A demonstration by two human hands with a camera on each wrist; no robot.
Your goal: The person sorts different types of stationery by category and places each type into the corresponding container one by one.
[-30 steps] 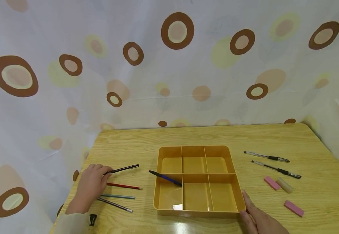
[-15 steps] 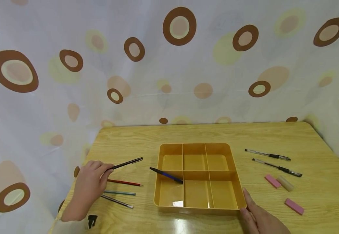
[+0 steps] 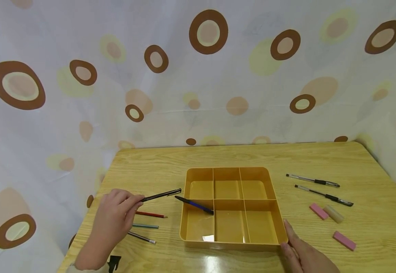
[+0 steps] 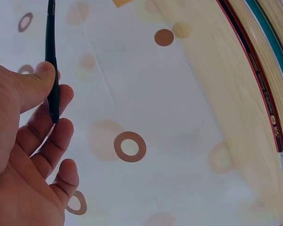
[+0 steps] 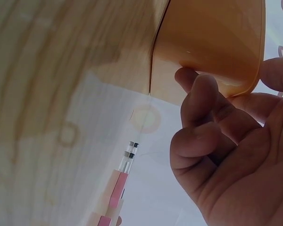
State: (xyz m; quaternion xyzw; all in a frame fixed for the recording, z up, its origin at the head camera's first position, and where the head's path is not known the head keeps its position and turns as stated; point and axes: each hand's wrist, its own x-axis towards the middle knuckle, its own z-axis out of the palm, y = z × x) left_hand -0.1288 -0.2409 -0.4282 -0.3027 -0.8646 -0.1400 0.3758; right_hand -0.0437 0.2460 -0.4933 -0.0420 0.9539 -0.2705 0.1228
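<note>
My left hand pinches a black pen near one end, between thumb and fingers. The pen's other end points right, close to the yellow compartment tray. In the left wrist view the thumb lies against the pen. A black-and-blue pen lies slanted over the tray's left wall into the front left compartment. My right hand grips the tray's front right corner, thumb at the front and fingers along the side. In the right wrist view several fingers curl beside the tray's wall.
Left of the tray lie a red pencil, a teal pencil and a dark pencil. A black clip-like piece is near the left forearm. On the right are two clear pens, pink erasers and a beige eraser.
My left hand has lifted the black pen from beside the pencils and carried it right, toward the tray. The right hand stays at the tray's corner.
</note>
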